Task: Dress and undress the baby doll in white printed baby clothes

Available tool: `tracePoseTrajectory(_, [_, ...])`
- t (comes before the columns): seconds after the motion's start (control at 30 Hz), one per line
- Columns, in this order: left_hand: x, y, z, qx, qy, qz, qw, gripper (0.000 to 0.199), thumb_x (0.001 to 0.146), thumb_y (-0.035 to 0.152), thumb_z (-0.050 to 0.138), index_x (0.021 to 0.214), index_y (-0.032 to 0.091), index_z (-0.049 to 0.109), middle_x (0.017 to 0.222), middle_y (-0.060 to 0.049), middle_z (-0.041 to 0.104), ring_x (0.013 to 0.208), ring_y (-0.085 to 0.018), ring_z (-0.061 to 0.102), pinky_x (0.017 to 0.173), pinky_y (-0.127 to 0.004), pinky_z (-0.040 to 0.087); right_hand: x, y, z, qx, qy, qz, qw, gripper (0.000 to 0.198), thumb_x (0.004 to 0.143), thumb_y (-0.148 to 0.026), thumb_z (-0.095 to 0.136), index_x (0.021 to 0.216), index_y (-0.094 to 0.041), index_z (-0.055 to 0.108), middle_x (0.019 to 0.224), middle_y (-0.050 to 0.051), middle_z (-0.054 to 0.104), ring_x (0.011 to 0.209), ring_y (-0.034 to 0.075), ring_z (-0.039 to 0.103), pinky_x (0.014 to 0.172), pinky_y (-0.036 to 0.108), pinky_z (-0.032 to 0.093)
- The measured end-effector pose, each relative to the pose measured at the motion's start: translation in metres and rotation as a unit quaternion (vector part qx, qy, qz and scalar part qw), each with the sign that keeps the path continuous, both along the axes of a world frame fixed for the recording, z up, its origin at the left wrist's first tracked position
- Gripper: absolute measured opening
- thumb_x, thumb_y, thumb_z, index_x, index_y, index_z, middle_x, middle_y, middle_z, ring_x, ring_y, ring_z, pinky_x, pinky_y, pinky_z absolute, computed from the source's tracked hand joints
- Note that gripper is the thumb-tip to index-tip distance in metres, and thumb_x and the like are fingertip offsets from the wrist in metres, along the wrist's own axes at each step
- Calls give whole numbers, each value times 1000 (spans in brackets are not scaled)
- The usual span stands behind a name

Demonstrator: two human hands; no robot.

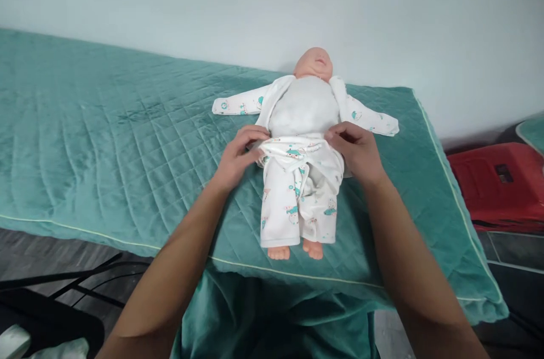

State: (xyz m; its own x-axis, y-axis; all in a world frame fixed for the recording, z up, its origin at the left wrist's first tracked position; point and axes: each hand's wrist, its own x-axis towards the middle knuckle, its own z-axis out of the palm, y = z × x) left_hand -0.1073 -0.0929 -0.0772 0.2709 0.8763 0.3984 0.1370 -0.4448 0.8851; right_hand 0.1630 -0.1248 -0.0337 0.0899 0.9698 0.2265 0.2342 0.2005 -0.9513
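Note:
A baby doll (315, 67) lies on its back, its head by the wall and its bare feet towards me. It wears an open white printed jacket (374, 120) with the sleeves spread to both sides, over a plain white torso. White printed baby pants (280, 206) cover its legs, bunched and folded at the waist. My left hand (238, 156) pinches the waist of the pants at the left side, thumb below and fingers above. At the opposite side my right hand (359, 150) grips the waist edge between thumb and curled fingers.
A green quilted cover (127, 138) with pale piping lies under the doll, against a white wall (170, 2). To the right, lower down, is a red plastic object (501, 183). Black metal legs (76, 280) and a dark seat-like surface show at lower left.

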Motion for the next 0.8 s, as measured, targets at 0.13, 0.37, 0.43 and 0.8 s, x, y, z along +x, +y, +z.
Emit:
tracePoseTrajectory(0.13, [0,35,-1,-96,54,172,979,29,89,41,58,106,20,66,117,-9,70,110,-24,63,102,-39,47,20,3,-8,35,-1,-137,990,20,86,-40,66,77,-22,63,64,-4,57,57,12,51,60,28,45])
tracePoseTrajectory(0.37, [16,77,6,-139,224,116,958,24,82,40,61,90,18,67,87,-3,69,81,-19,61,77,-31,48,49,16,-24,-61,-225,-244,941,22,81,-39,67,90,-20,65,88,6,70,80,20,62,78,37,48])
tracePoseTrajectory(0.43, [13,75,9,-154,187,104,965,20,80,39,63,80,19,63,76,0,63,72,-15,55,67,-27,44,47,17,-27,-96,-262,-223,934,24,80,-42,66,89,-20,66,87,6,71,78,21,60,75,37,47])
tracePoseTrajectory(0.8, [-35,74,12,-189,118,271,936,17,69,24,73,80,20,61,67,0,58,60,-15,49,56,-27,34,99,-3,-12,-154,-376,-314,858,10,73,-31,68,75,-25,60,70,2,60,67,22,53,69,38,42])
